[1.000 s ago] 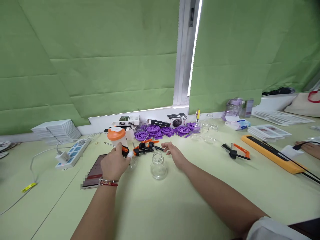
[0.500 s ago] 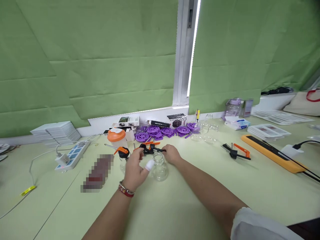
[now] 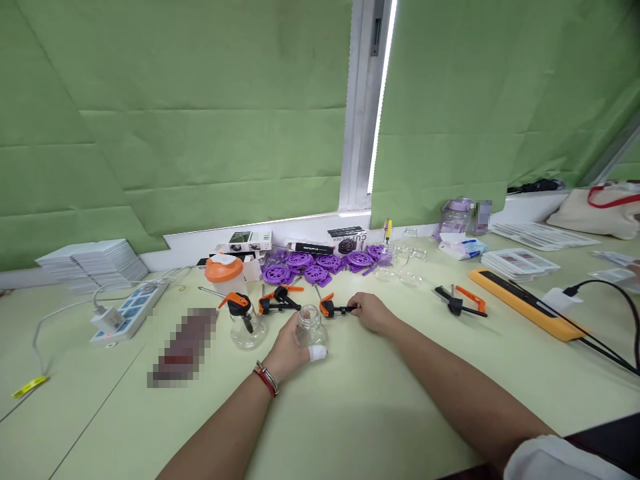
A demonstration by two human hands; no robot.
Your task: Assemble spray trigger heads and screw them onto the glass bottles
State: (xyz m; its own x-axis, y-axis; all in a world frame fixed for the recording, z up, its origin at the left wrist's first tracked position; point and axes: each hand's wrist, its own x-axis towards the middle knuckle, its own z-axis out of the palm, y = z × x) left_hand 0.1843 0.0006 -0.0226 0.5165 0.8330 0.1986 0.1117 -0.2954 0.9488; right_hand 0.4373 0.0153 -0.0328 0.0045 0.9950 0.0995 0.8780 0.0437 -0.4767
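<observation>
My left hand (image 3: 287,352), with a white cover on its thumb, is wrapped around a clear open-necked glass jar (image 3: 310,320) standing on the table. To the right of the jar, my right hand (image 3: 371,312) pinches the black stem of a black and orange jar top (image 3: 327,307) with a thin metal spout. Another such top (image 3: 277,300) lies behind my left hand. Further left stands a glass jar (image 3: 249,333) fitted with a black and orange top (image 3: 237,303).
Purple plastic wheels (image 3: 300,260) and small boxes (image 3: 250,240) line the back. An orange-lidded shaker (image 3: 225,272) and a power strip (image 3: 133,313) are at left. On the right lie another black and orange top (image 3: 455,303), an orange power strip (image 3: 525,307) and glass pieces (image 3: 405,257).
My left hand has left the black and orange tops and closed around the open jar. My right hand has moved right, pulling one top apart from the other.
</observation>
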